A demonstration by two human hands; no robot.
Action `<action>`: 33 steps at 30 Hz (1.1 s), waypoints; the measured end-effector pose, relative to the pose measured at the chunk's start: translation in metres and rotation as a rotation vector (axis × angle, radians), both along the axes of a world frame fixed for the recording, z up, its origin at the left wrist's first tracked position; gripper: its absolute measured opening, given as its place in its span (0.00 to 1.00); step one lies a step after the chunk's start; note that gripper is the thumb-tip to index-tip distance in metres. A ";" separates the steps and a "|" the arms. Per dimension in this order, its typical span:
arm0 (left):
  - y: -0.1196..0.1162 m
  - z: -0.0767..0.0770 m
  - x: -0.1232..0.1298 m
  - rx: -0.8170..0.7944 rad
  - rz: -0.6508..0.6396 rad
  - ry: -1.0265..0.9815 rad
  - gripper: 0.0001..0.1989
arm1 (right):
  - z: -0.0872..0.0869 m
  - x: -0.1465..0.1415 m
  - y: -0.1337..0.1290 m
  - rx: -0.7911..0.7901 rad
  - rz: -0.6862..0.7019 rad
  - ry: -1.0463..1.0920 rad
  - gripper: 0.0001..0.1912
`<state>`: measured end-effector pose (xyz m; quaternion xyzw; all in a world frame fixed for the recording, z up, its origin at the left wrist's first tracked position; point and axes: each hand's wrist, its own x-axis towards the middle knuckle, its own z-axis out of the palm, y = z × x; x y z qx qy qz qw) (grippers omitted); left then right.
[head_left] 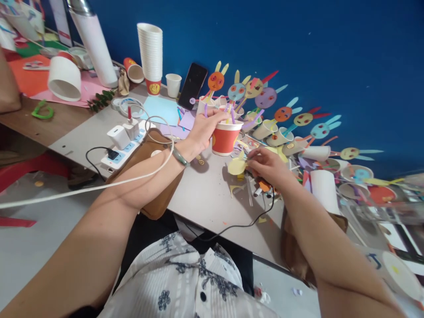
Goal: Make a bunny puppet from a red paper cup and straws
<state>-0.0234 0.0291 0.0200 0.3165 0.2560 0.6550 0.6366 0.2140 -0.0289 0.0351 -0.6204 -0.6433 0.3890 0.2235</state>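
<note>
My left hand (206, 129) is closed around the upper left side of a red paper cup (227, 140) with a white rim. The cup stands upright, and purple and yellow strips (232, 115) stick up out of it by my fingers. To its lower right, my right hand (265, 165) pinches the edge of a round yellow paper cut-out (237, 166), held just over the table. Part of my right fingertips is hidden. Yellow paper scraps (236, 190), pens (258, 191) and a thin clear strip lie on the table under that hand.
Paper cups with rabbit-faced figures (265, 98) line the blue wall. A tall cup stack (150, 57), a phone (194, 86) and a white flask (94, 48) stand at the back. A power strip (127, 145) with a white cable lies left; a black cable (245, 225) crosses the front edge.
</note>
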 end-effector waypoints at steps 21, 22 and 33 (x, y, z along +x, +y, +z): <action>-0.029 0.001 0.009 0.060 -0.383 0.358 0.11 | 0.063 0.044 -0.046 0.308 -0.321 0.294 0.09; -0.027 0.001 0.008 0.106 -0.444 0.402 0.10 | 0.064 0.045 -0.043 0.357 -0.346 0.304 0.08; -0.053 -0.005 0.023 0.470 -0.515 0.690 0.23 | 0.045 0.002 -0.016 0.229 -0.249 0.390 0.08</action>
